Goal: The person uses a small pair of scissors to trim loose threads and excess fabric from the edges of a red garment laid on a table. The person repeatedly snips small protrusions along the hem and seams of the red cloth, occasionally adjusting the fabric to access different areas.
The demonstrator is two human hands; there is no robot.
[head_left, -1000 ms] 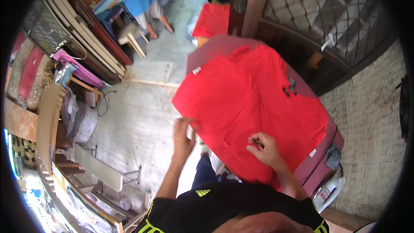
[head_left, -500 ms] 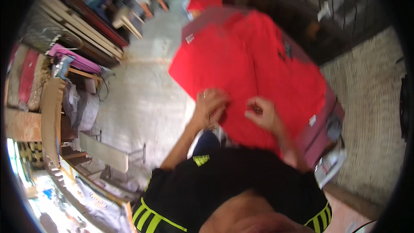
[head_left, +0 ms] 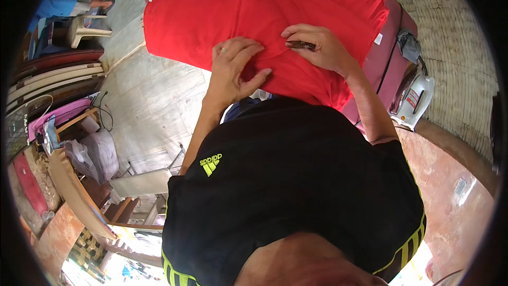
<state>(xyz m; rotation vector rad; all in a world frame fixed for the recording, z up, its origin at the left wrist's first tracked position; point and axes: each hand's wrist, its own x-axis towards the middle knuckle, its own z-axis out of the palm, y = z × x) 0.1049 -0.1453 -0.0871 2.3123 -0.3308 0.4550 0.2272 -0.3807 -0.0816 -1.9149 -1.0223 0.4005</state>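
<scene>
Right now the red cloth (head_left: 196, 16) lies spread over the table (head_left: 390, 37), its near edge hanging close to the person's body. The left hand (head_left: 233, 68) is on the cloth's near edge, fingers loosely bent and thumb set wide from them; I cannot tell whether they press or only rest. The right hand (head_left: 323, 48) has its fingers closed on a small dark tool (head_left: 301, 45) above the cloth. A grey rag (head_left: 408, 46) and a white iron (head_left: 415, 101) sit at the table's right side
</scene>
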